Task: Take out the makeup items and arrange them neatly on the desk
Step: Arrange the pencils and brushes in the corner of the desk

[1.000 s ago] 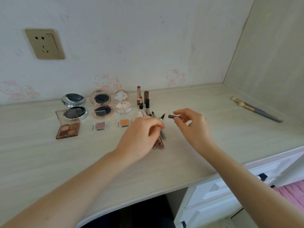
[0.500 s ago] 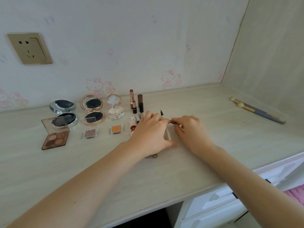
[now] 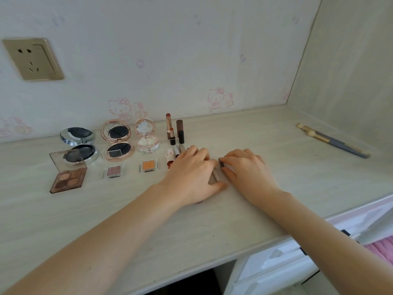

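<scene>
Right hand (image 3: pixel 246 169) has lowered to desk (image 3: pixel 276 199), pinching dark cap (image 3: pixel 221 163); left hand (image 3: pixel 191 173), fingers flat, now covers pens (image 3: pixel 215 176); pen row nearly set

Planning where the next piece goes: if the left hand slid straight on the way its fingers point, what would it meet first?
Likely the two short black-based lipsticks standing just beyond the left hand; depth is unclear, so it may pass beside them toward the wall.

This is a home bedroom, at a pale wood-grain desk (image 3: pixel 276 209) set in a corner. Pink cartoon cat stickers (image 3: pixel 217 99) dot the far wall beside a gold wall socket (image 3: pixel 32 59) at far left. White drawers (image 3: pixel 287 258) sit near right, with pink fabric (image 3: pixel 380 245) beyond.
</scene>
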